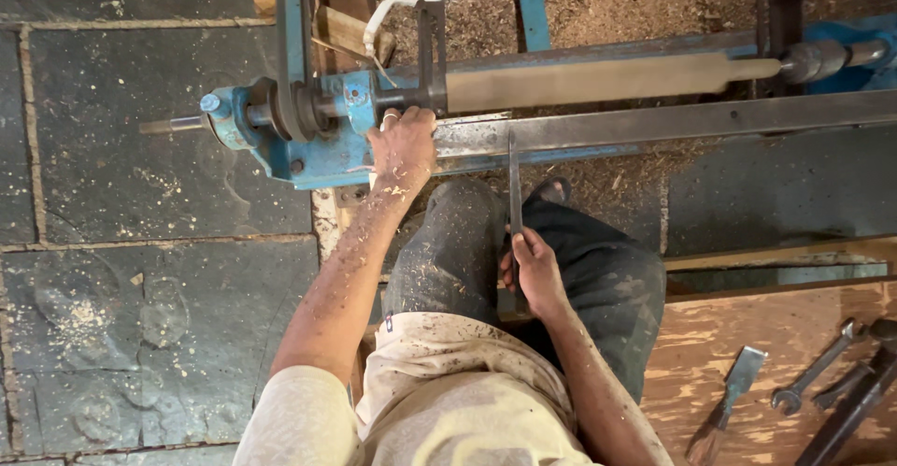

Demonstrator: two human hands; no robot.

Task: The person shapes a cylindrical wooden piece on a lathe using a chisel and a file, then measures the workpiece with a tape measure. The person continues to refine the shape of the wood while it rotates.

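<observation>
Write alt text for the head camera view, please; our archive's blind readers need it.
A seated person works at a blue wood lathe holding a long pale wooden spindle: the left hand rests on the lathe's headstock end, the right hand holds a long thin chisel pointing up at the metal tool rest. Wrenches and another chisel lie on a wooden board at right.

Open stone floor (121,195) left of blue metal lathe headstock (318,139); long grey steel rail (654,122) and pale wooden spindle (598,81) block ahead; wrenches (832,377) and chisel (729,401) crowd the wooden surface (747,335), right.
</observation>
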